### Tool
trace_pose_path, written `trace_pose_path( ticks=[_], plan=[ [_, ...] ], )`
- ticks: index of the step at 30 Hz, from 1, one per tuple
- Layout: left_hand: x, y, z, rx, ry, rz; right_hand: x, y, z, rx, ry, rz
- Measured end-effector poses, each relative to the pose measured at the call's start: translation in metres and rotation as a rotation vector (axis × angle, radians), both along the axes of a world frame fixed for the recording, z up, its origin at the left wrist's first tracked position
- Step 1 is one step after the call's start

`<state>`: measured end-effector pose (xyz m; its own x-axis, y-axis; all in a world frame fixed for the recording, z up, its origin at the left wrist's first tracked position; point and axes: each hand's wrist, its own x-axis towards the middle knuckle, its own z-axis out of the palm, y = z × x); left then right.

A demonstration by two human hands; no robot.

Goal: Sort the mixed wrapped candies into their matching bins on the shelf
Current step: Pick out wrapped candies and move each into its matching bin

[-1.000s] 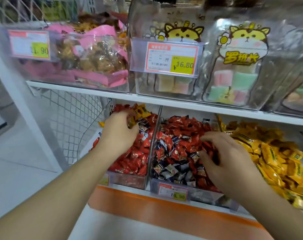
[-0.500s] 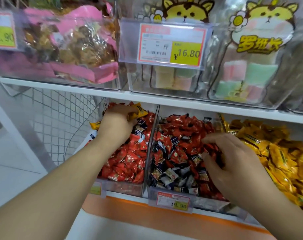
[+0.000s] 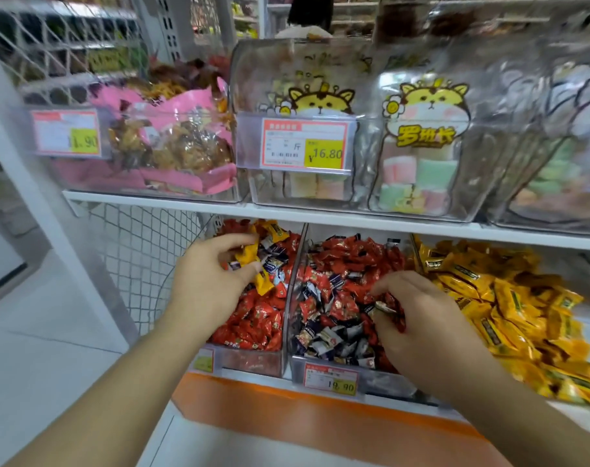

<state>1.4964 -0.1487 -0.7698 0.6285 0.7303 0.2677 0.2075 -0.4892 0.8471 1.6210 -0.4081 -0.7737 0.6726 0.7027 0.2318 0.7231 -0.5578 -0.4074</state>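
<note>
Both hands in the candy bins, lower shelf.

L hand (image 3: 207, 284) over the left bin (image 3: 253, 360), left of the clear divider (image 3: 295, 281); grip curled on yellow candies (image 3: 249, 256) amid red ones. R hand (image 3: 418, 315) over the middle bin (image 3: 381, 377), just right of the divider, grip pinching a dark-wrapped candy (image 3: 384, 308) w/ red ones. Yellow pile (image 3: 509, 298) lies further right. Price tag (image 3: 330, 379) below.

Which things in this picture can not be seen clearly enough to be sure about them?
Head view only:
- Left hand: its fingers cover most of the yellow candy; how many it holds is unclear.
- Right hand: curled fingers hide what it pinches.
- Left price tag: blurred, first digit unreadable.
- Yellow candy bin: cut off by the right edge.
</note>
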Motion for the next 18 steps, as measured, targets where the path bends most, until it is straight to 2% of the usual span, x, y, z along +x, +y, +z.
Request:
trace_pose_path(
  ticks=[4, 9, 15, 18],
  plan=[
    [-0.015, -0.043, 0.016, -0.19, -0.065, -0.148, -0.011, -0.001, 0.007, 0.052, 0.017, 0.064],
    [-0.008, -0.1, 0.023, -0.328, 0.069, -0.487, -0.004, -0.006, 0.015, 0.111, 0.054, 0.1],
    [0.012, -0.126, 0.01, -0.393, 0.098, -0.576, 0.015, -0.029, 0.008, 0.113, 0.161, 0.148],
    [0.019, -0.129, 0.007, -0.385, 0.122, -0.562, 0.021, -0.038, 0.008, 0.088, 0.131, 0.104]
  ],
)
